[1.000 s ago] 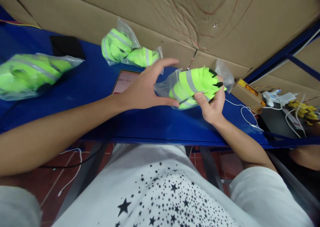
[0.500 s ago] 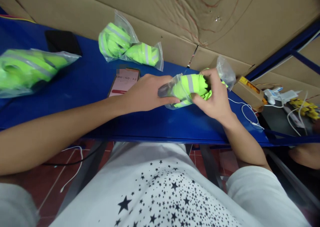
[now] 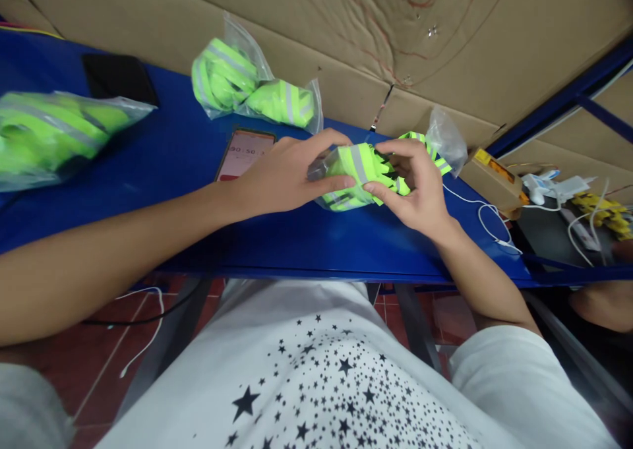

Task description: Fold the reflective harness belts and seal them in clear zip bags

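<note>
My left hand is closed round a clear plastic bag, thumb on the near side, fingers at the back. Inside the bag and sticking out of its right end is a folded bundle of neon yellow-green reflective strap with a grey stripe. My right hand pinches the bundle's loose end between thumb and fingers; some fingertips are hidden behind it. Just beyond the right hand lie more neon strap and a clear bag. A phone showing a timer lies behind my left wrist.
Two bagged neon bundles sit against the cardboard wall. Another bagged bundle and a flat black object are at the left. On the right stand a small cardboard box and a white cable. Someone's arm shows at far right.
Both hands and the bundle have shifted slightly left. My right fingers have moved along the bundle's end, where the folded strap ends now spread out more.
</note>
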### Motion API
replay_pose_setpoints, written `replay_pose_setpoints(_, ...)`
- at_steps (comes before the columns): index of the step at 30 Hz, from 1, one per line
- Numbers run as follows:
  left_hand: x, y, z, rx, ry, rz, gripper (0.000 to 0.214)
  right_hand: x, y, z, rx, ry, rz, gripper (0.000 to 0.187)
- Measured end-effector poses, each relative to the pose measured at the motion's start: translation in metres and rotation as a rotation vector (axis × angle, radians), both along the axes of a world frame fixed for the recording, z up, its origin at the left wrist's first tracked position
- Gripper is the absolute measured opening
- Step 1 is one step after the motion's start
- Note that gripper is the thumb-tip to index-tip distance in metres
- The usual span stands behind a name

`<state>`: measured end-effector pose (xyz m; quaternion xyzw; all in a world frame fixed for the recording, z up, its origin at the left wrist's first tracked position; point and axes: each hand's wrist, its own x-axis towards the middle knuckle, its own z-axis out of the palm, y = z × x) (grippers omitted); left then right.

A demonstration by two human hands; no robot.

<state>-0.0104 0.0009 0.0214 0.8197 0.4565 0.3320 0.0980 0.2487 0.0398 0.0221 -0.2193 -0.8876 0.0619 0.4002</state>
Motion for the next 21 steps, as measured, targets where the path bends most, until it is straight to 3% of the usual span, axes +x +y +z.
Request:
replay_pose_setpoints(7,0.001,-0.002,-0.003,0.008,0.070,-0.072,0.076,0.000,-0.014,0.010,0.233,-0.100,0.032,0.042)
replay_pose_setpoints(14,0.007,-0.010,-0.003,-0.007,-0.102,-0.205,0.067,0.010,-0.027,0.036,0.193,-0.211,0.138,0.036)
replay_pose_setpoints(21,0.015,-0.011,-0.014,0.086,-0.131,-0.084,0.073,0.014,-0.030,0.037,0.143,-0.265,0.139,0.035)
